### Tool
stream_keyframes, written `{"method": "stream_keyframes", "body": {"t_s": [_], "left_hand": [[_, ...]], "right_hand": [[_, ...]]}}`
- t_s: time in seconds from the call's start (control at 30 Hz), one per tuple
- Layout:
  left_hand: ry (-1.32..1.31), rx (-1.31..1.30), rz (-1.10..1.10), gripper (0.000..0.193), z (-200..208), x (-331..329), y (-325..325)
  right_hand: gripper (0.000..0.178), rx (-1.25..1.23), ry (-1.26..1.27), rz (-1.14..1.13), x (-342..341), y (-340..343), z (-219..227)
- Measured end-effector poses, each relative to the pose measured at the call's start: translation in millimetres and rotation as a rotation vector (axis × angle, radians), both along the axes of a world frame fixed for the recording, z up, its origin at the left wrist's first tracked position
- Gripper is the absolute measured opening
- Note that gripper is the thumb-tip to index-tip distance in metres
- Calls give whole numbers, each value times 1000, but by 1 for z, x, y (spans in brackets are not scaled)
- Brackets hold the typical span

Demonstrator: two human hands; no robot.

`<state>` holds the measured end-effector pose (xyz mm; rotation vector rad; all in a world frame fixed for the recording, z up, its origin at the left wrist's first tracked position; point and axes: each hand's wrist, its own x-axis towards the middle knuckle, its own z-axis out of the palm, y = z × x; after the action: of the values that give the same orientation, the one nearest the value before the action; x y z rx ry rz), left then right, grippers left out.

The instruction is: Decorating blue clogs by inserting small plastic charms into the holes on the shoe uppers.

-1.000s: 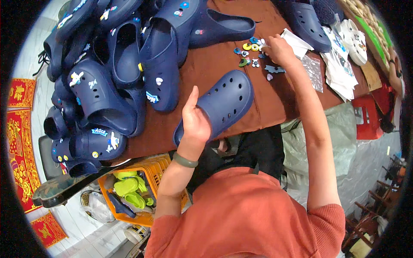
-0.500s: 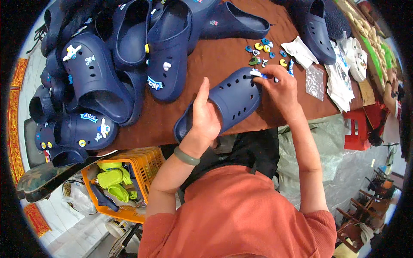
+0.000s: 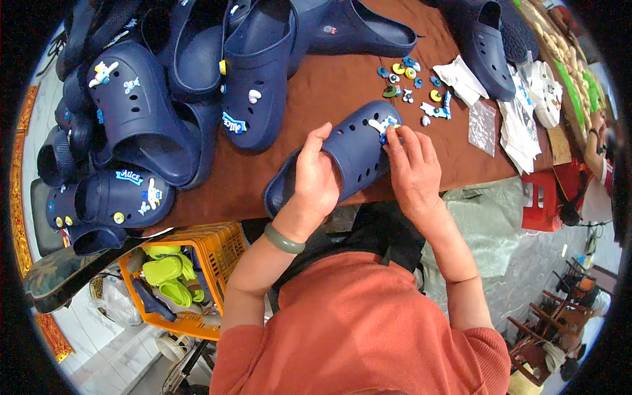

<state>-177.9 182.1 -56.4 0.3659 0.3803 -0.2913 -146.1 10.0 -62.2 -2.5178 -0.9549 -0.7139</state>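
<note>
A navy blue clog (image 3: 355,155) with rows of holes is held over the near edge of the brown cloth-covered table. My left hand (image 3: 317,181) grips it at the foot opening, thumb up along one side and the other fingers hidden underneath. At the toe end, the fingertips of my right hand (image 3: 413,164) are closed on a small white cartoon-figure charm (image 3: 380,125) with coloured parts, which lies against the clog's upper. Whether its peg sits in a hole cannot be seen. Several loose charms (image 3: 409,72) in blue, yellow, green and white lie just beyond.
Several navy clogs, some with charms, crowd the left; one decorated clog (image 3: 255,99) lies beside my work. At the right are another navy clog (image 3: 484,49), clear plastic bags (image 3: 482,124) and a white clog (image 3: 545,92). An orange crate (image 3: 220,253) with green clogs stands below left.
My right hand has shifted nearer and turned palm down, bringing the white charm onto the clog's toe. A small white charm now lies on the cloth. My left hand keeps its hold.
</note>
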Motion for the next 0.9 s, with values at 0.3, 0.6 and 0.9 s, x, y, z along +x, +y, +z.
{"method": "stream_keyframes", "body": {"t_s": [0.3,0.6,0.9], "left_hand": [[-6,49,40,43,0,-6,-4],[-47,15,14,46,3,-10,-3],[-182,89,-12,56,2,-22,-18]], "right_hand": [[39,-389,-28,9,3,6,13],[29,15,154,135,17,-7,11],[44,95,747,122,64,-34,41]]}}
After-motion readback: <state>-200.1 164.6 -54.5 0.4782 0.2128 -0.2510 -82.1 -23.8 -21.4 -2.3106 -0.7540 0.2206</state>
